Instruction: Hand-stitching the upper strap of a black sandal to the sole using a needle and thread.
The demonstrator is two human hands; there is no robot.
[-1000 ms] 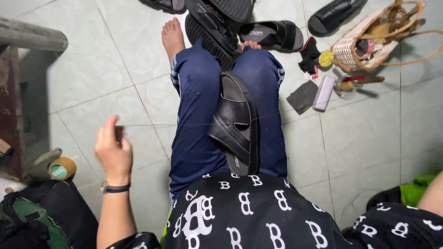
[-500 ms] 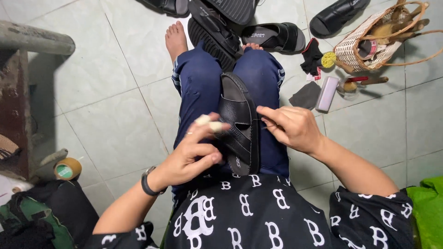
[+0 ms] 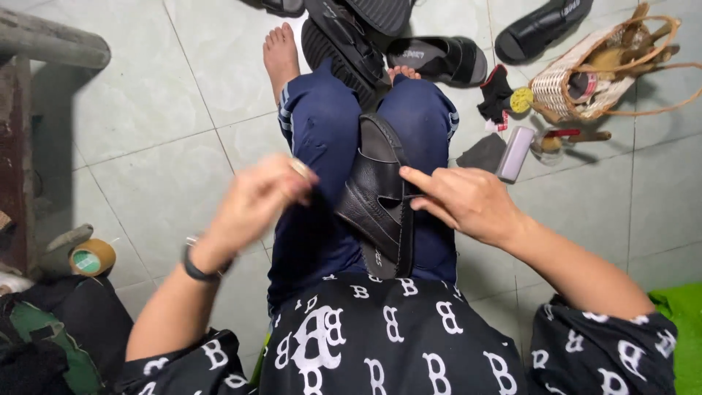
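Observation:
A black leather sandal (image 3: 376, 197) lies lengthwise on my lap between my knees, over dark blue trousers. My right hand (image 3: 468, 201) is at its right edge, forefinger stretched out and thumb under it, pinching at the strap. My left hand (image 3: 256, 201) hovers just left of the sandal, blurred, with its fingers pinched together. A pale tip shows at its fingertips, and what it holds is too blurred to make out. A dark watch band sits on that wrist.
More black sandals (image 3: 439, 58) lie on the tiled floor past my feet. A wicker basket (image 3: 585, 80) with tools, a grey block (image 3: 515, 152) and a small jar are at the right. A tape roll (image 3: 93, 257), a dark bag (image 3: 58, 336) and a wooden bench (image 3: 18, 168) are at the left.
My left hand, stretched far out to the left a second ago with a thin thread taut to the sandal, has come back beside the sandal. My right hand has come in onto the strap.

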